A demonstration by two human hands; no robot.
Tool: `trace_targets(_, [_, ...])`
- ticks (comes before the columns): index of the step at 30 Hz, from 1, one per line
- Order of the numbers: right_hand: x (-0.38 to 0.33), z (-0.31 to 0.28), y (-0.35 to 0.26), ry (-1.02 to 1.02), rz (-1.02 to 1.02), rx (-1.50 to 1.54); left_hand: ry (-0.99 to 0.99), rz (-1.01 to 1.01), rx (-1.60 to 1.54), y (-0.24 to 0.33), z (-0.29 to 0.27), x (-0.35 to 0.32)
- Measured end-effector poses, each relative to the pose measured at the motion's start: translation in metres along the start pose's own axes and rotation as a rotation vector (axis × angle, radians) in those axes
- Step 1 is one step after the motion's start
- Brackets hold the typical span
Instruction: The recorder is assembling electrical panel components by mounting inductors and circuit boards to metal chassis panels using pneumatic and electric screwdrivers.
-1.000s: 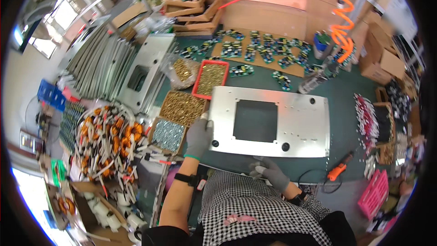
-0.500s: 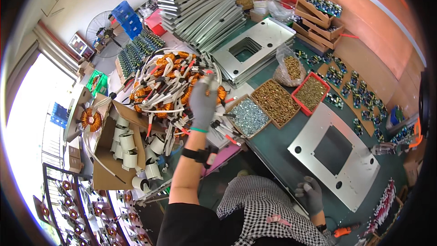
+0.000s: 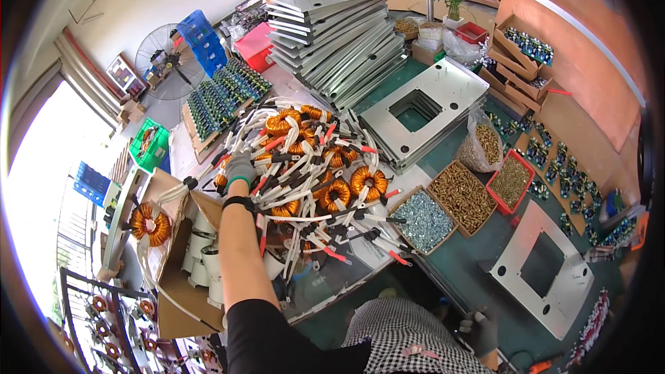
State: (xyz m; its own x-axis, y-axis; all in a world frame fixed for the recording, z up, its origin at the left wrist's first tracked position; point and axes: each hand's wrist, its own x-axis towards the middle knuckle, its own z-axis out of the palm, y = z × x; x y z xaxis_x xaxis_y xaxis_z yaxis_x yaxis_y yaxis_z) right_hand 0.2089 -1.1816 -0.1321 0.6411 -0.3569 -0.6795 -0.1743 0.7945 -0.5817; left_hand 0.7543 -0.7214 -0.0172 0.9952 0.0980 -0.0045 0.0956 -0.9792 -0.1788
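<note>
My left hand [image 3: 240,169], in a grey glove, is stretched out to the left edge of a heap of copper coils [image 3: 315,166] with white leads and red-tipped ends, piled on the bench to my left. The hand rests on the heap among the leads, fingers curled down into them; I cannot tell whether it has closed on any one coil. My right hand [image 3: 479,329], also gloved, hangs low beside my checked apron [image 3: 409,339], well apart from the heap; it looks loosely curled, and I cannot tell whether it holds anything.

Just right of the heap stand three open trays: one of silver screws [image 3: 422,220], one of brass screws [image 3: 463,197], and a red tray [image 3: 510,181] of brass parts. A metal plate with a square cutout [image 3: 544,266] lies on the green mat at lower right. Behind the heap is a stack of like plates [image 3: 422,111]. A cardboard box [image 3: 176,263] at left holds white rolls, and a single coil [image 3: 149,224] sits beside it.
</note>
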Motion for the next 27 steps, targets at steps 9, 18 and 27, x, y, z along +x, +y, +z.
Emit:
trace_targets(9, [-0.001, 0.056, -0.032, -0.081, -0.09, -0.306, 0.698, 0.237, -0.335, -0.015, -0.131, -0.006])
trace_targets(18, [-0.005, 0.186, -0.082, -0.721, -0.308, -0.389, 0.853, 0.799, -1.487, 0.08, -0.276, -0.197])
trace_targets(27, [-0.078, 0.07, -0.098, -0.852, -0.355, 0.124, -0.139, 0.933, -1.624, 0.194, -0.22, -0.36])
